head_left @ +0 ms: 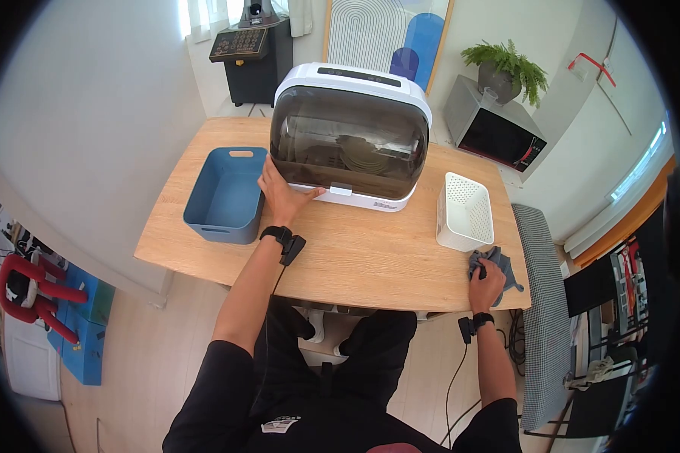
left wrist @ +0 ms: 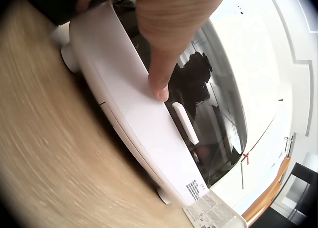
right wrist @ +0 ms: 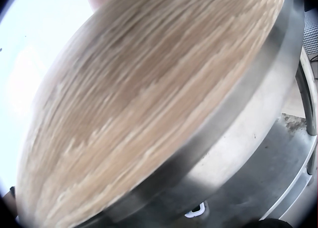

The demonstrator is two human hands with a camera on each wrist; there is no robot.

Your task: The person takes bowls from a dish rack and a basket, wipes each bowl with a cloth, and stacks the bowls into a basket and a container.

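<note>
Fingers (head_left: 268,175) of the left hand (head_left: 285,199) are spread from its thumb, lying along the lower left side of the white appliance (head_left: 351,140); the thumb (left wrist: 161,89) reaches across to the lower front edge, its tip touching just beside the small white handle (head_left: 341,189); the appliance stands at the upper centre of the frame, its dark see-through cover (head_left: 310,136) down, with plates (head_left: 364,155) visible inside; right of centre, low in the frame, the right hand (head_left: 488,287) grips a bunched grey cloth (head_left: 509,273) with curled fingers, on the wooden table (head_left: 355,253); the white basket (head_left: 467,215) sits just above that hand, and the blue bin (head_left: 227,192) is just left of the left hand.
</note>
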